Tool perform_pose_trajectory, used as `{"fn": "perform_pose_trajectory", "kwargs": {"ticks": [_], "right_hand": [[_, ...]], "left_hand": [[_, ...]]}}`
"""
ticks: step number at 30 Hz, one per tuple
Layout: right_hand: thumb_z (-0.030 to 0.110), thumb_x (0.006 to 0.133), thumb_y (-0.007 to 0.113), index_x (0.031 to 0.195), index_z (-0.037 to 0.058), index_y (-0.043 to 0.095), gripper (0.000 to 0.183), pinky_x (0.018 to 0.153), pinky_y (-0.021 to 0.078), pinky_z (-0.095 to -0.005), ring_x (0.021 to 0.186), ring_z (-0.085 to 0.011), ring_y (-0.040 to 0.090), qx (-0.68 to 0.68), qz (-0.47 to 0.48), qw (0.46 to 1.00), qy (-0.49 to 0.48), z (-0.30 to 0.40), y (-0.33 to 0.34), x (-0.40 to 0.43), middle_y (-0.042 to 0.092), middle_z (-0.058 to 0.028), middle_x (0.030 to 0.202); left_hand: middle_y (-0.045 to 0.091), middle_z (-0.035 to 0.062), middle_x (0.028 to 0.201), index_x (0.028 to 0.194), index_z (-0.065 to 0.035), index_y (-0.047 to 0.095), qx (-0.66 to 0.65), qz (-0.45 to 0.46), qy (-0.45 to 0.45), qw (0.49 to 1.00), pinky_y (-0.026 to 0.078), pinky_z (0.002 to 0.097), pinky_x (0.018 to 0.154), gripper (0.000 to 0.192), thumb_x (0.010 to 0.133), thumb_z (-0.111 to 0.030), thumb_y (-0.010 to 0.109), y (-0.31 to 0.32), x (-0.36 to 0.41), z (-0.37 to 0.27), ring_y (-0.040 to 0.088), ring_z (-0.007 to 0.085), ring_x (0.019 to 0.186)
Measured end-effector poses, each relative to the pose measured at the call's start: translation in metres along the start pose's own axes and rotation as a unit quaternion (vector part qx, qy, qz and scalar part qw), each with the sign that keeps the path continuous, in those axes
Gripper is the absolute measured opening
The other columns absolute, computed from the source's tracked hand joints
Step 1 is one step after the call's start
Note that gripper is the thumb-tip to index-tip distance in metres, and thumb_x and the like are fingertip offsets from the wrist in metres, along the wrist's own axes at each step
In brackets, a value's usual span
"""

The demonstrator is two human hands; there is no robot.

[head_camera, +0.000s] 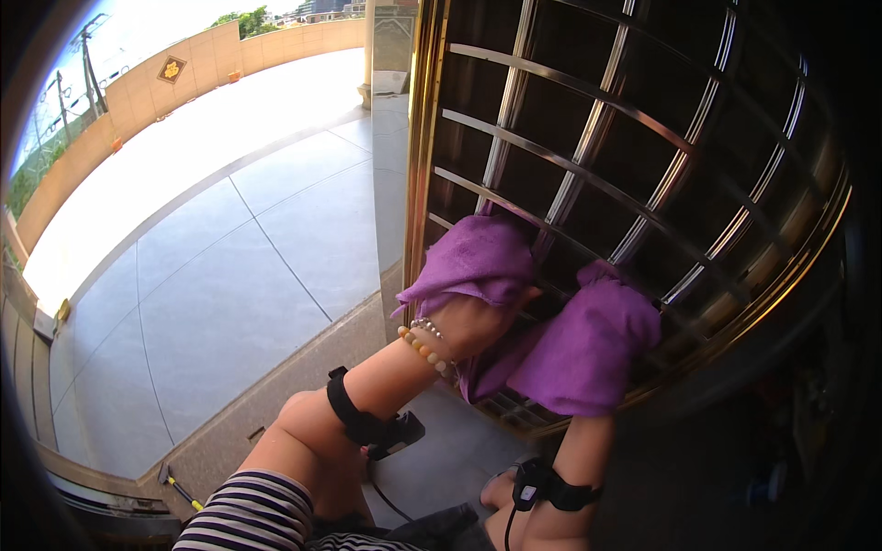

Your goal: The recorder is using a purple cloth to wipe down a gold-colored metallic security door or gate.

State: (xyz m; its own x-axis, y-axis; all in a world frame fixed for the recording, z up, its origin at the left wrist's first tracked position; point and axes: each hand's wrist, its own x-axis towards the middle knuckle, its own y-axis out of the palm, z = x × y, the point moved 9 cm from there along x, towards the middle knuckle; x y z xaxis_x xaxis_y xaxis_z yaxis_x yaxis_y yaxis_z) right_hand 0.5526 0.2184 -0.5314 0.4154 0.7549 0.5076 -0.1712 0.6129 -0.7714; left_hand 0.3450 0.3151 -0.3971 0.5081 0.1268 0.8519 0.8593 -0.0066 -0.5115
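Observation:
A purple cloth point(482, 255) is draped over the fingers of my left hand point(475, 324), which presses it against the metal bars of a door grille point(551, 158) near its gold-coloured frame edge. To the right, more purple cloth point(592, 337) covers my right hand point(603, 310) completely, also against the bars lower on the grille. A fold of purple fabric hangs between the two hands. The fingers under the cloth are hidden on both sides. My left wrist bears beaded bracelets point(424, 348), and both forearms carry black straps with small devices.
A stone threshold point(275, 392) runs beside the door, with grey floor tiles point(207, 275) outside. A hammer with a yellow and black handle point(182, 490) lies at the lower left. A low tiled wall point(207, 62) stands beyond. The lower right is dark.

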Motion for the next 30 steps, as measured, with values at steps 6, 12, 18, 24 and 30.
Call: {"fn": "perform_pose_trajectory", "kwargs": {"ticks": [6,12,18,24,30], "right_hand": [[0.023,0.105,0.034,0.153,0.004,0.018,0.054,0.121,0.014,-0.0297,0.145,-0.0196,0.021,-0.33,0.005,0.944,-0.017,-0.011,0.02,-0.003,0.025,-0.011,0.155],[0.02,0.104,0.034,0.152,0.0038,0.02,0.052,0.121,0.0146,-0.0299,0.145,-0.0203,0.023,-0.18,0.008,0.984,0.013,-0.02,0.005,0.006,0.028,-0.0112,0.154],[0.017,0.103,0.034,0.151,0.0035,0.023,0.051,0.121,0.0151,-0.0302,0.144,-0.021,0.025,-0.167,-0.018,0.985,0.026,-0.015,-0.022,0.004,0.03,-0.0114,0.153],[0.024,0.099,0.047,0.147,0.0034,0.035,0.054,0.119,0.0201,-0.0339,0.141,-0.0269,0.032,-0.089,0.074,0.99,0.076,0.119,-0.08,0.031,0.038,-0.0161,0.148],[0.011,0.092,0.052,0.139,0.002,0.045,0.049,0.116,0.0265,-0.0334,0.132,-0.0287,0.041,0.054,0.054,0.992,0.098,0.116,-0.093,0.029,0.047,-0.0165,0.138]], "left_hand": [[0.063,0.0203,0.11,0.117,-0.0032,0.064,-0.031,0.005,-0.08,0.996,0.044,0.0472,0.092,0.039,0.094,-0.034,0.06,0.003,-0.004,-0.011,0.059,0.0401,0.104],[0.062,0.0225,0.112,0.12,0.0007,0.06,-0.042,0.013,-0.098,0.994,0.042,0.0459,0.095,0.046,0.097,-0.038,0.055,-0.011,0.004,-0.002,0.058,0.0401,0.107],[0.062,0.0226,0.109,0.122,0.0011,0.058,-0.103,0.067,-0.152,0.981,0.043,0.0457,0.093,0.046,0.099,-0.038,0.05,0.008,0.002,-0.014,0.058,0.0394,0.103],[0.046,0.0261,0.137,0.135,0.0037,0.046,-0.116,0.13,-0.169,0.97,0.028,0.0444,0.112,0.056,0.096,-0.035,0.054,0.022,-0.023,-0.038,0.04,0.0411,0.132],[0.056,0.0218,0.128,0.128,0.0003,0.053,-0.205,0.149,-0.053,0.966,0.034,0.0421,0.108,0.054,0.095,-0.042,0.056,0.016,0.019,-0.047,0.049,0.0383,0.123]]}}
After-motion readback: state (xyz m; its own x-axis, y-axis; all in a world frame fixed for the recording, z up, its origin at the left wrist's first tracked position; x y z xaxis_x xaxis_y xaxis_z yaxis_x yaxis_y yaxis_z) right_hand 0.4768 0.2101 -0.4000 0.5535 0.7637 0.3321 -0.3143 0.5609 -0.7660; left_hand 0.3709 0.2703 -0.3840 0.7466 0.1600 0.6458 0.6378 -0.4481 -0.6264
